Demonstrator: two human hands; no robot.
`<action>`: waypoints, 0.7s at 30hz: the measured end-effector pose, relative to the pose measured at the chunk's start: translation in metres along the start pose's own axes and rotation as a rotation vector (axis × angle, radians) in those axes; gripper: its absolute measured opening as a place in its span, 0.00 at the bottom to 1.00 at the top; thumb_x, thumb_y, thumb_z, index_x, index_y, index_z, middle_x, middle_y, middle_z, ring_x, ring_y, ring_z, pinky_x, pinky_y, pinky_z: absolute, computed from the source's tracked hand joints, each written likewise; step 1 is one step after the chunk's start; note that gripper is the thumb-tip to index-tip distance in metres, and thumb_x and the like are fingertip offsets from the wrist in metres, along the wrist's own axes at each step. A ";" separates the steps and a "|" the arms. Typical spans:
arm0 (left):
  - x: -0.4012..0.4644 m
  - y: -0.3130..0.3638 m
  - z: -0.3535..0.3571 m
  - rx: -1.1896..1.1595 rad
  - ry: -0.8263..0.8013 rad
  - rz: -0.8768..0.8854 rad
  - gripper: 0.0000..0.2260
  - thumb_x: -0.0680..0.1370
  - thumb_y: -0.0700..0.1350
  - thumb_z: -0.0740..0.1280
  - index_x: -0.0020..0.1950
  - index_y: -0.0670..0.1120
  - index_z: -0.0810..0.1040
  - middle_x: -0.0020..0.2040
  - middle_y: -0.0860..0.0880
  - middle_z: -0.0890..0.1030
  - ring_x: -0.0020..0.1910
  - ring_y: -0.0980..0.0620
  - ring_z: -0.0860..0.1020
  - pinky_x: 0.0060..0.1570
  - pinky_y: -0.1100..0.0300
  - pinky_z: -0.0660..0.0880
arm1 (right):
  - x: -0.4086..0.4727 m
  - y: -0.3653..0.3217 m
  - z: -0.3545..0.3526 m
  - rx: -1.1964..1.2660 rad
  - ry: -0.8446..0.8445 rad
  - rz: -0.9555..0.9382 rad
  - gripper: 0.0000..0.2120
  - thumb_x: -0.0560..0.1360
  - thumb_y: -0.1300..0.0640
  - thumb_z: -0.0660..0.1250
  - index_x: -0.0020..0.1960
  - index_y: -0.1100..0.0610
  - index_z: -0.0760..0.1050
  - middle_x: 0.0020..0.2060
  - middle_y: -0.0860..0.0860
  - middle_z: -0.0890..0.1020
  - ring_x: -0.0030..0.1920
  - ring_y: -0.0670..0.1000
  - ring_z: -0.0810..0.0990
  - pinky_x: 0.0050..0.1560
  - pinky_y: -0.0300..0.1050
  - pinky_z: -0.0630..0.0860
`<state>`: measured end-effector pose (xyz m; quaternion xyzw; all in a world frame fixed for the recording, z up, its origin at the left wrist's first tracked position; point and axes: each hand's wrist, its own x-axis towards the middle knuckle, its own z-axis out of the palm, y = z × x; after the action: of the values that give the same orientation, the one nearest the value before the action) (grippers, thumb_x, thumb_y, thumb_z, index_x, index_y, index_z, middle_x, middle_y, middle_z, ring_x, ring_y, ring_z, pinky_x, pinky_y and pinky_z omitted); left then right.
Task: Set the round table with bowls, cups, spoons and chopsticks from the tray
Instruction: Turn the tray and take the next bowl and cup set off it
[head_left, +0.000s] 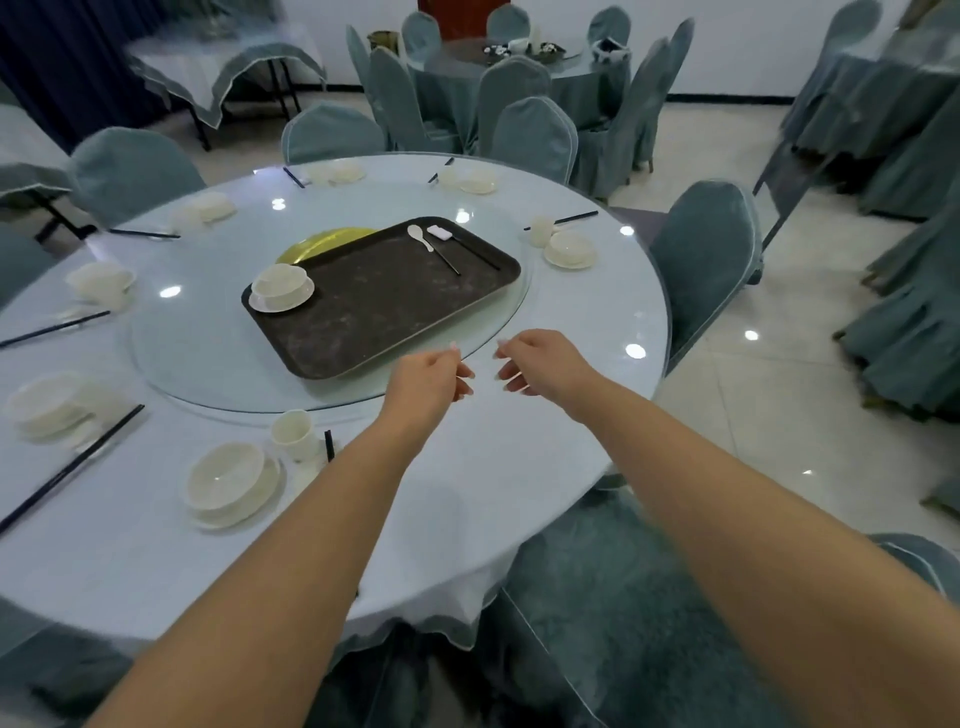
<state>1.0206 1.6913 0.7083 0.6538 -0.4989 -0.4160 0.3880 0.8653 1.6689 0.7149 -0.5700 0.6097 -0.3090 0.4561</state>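
Working across from the left, the bowl (279, 281) on its saucer (281, 300) stands at the near-left end of the tray (384, 306), up and to the left of both hands; the spoon (420, 236), a small white rest (442, 232) and the chopsticks (471, 254) lie at the tray's far-right end, their long axes running from far-left to near-right, roughly along the tray's short side. The tray sits askew on the glass turntable (171, 364), its near corner closest to the left hand (428, 376). Left hand hovers just over the turntable's near rim, fingers loosely curled, holding nothing. Right hand (540, 369) hangs just beside it to the right, likewise loosely curled and unladen; whether either fingertip touches the glass cannot be told. Judged from position, the left hand is nearer the bowl and saucer, the right nearer the spoon and chopsticks, though both items lie well apart from the hands across the tray. The round table (467, 499) shows bare cloth directly below the hands, between the set place with cup (292, 433) to the left and the place at far right (569, 249), which appears to be the open room for the last setting. Hazard noted: the tray's raised rim lies between hands and items
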 end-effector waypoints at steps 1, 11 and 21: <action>-0.008 0.003 0.003 0.001 -0.010 0.005 0.18 0.81 0.51 0.58 0.39 0.44 0.81 0.33 0.49 0.82 0.34 0.54 0.79 0.38 0.59 0.71 | -0.010 -0.001 -0.004 -0.010 -0.008 0.006 0.15 0.80 0.50 0.60 0.52 0.59 0.79 0.44 0.55 0.84 0.42 0.53 0.83 0.52 0.48 0.78; -0.059 0.032 0.049 0.025 0.013 0.022 0.19 0.82 0.52 0.56 0.41 0.44 0.81 0.38 0.47 0.83 0.40 0.51 0.80 0.48 0.55 0.76 | -0.060 0.019 -0.065 -0.059 -0.077 -0.016 0.13 0.80 0.48 0.60 0.49 0.54 0.79 0.42 0.51 0.84 0.41 0.50 0.84 0.51 0.47 0.80; -0.096 0.080 0.213 0.034 0.039 -0.016 0.18 0.83 0.52 0.55 0.41 0.48 0.80 0.40 0.49 0.83 0.42 0.52 0.80 0.50 0.56 0.77 | -0.082 0.092 -0.209 -0.091 -0.097 -0.055 0.12 0.81 0.48 0.60 0.51 0.52 0.79 0.42 0.49 0.84 0.41 0.49 0.84 0.49 0.45 0.81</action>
<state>0.7811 1.7490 0.7223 0.6722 -0.4933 -0.3976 0.3830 0.6320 1.7340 0.7311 -0.6208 0.5844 -0.2656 0.4500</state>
